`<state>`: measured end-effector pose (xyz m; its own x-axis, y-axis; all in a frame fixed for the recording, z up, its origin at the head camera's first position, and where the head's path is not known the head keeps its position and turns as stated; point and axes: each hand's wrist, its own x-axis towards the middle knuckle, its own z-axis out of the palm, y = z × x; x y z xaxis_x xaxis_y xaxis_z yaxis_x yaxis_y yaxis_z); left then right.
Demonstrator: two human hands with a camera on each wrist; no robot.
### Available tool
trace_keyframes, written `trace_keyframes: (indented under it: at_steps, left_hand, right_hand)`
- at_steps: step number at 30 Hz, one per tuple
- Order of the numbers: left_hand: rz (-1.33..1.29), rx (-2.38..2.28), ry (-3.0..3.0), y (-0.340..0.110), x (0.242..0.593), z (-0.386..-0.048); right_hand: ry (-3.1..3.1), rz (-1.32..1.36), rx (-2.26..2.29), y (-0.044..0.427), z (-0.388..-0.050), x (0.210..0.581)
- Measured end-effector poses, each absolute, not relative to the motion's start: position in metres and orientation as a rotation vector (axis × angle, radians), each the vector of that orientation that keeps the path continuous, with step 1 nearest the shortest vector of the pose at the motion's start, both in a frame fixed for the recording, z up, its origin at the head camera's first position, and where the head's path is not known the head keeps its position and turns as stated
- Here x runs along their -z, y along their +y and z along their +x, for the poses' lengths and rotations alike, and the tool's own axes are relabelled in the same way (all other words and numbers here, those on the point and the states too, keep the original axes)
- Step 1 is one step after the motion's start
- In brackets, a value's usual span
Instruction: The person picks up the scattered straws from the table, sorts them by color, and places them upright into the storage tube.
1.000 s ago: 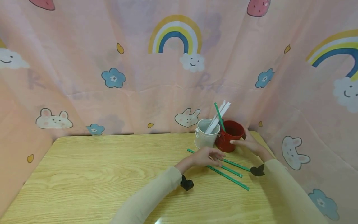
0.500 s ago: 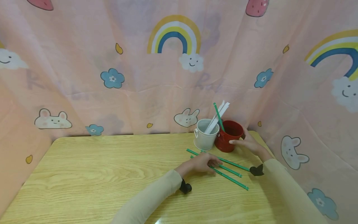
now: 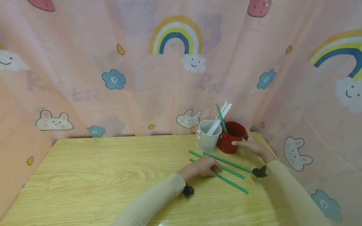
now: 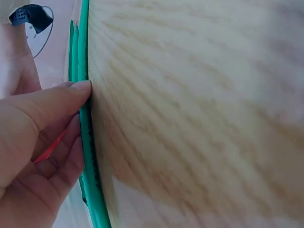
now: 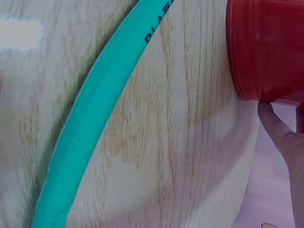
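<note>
In the head view, my left hand (image 3: 204, 165) pinches the nearest green wrapped straw (image 3: 232, 183) on the table. The left wrist view shows thumb and fingertips against this straw (image 4: 89, 152). Two more green straws (image 3: 235, 164) lie slantwise just beyond it, one partly hidden by the hand. My right hand (image 3: 252, 146) grips a small red bucket (image 3: 226, 145) at its right side, thumb in front. One green straw (image 3: 221, 117) leans upright in the red bucket. The white bucket (image 3: 205, 143) beside it holds white wrapped straws (image 3: 217, 123).
A wood-grain table (image 3: 107, 175) extends to the left and front. Its back edge meets a pink patterned curtain (image 3: 135, 103), which also hangs along the right side. In the right wrist view, a green straw (image 5: 97, 118) lies close to the camera.
My left hand has come down onto the nearest green straw, its fingers closing. That straw has shifted slightly left and toward me. The right hand and both buckets have stayed put.
</note>
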<state>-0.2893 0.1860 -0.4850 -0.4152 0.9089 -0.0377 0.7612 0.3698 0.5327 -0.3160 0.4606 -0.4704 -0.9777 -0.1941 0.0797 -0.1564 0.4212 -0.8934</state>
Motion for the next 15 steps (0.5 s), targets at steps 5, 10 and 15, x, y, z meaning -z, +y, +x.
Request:
trace_keyframes:
  at_steps: [5, 10, 15]
  left_hand:
    - [1.556, -0.444, 2.392, 0.187, 0.4796, -0.2849]
    - [1.54, -0.404, 2.459, 0.1873, 0.4788, -0.2822]
    - [1.452, -0.461, 2.514, 0.1868, 0.4787, -0.2826]
  right_hand:
    - [2.615, -0.326, 1.636, 0.4613, -0.317, 0.4712]
    - [2.631, -0.337, 1.625, 0.4614, -0.3166, 0.4714]
    - [2.631, -0.327, 1.638, 0.4613, -0.3163, 0.471]
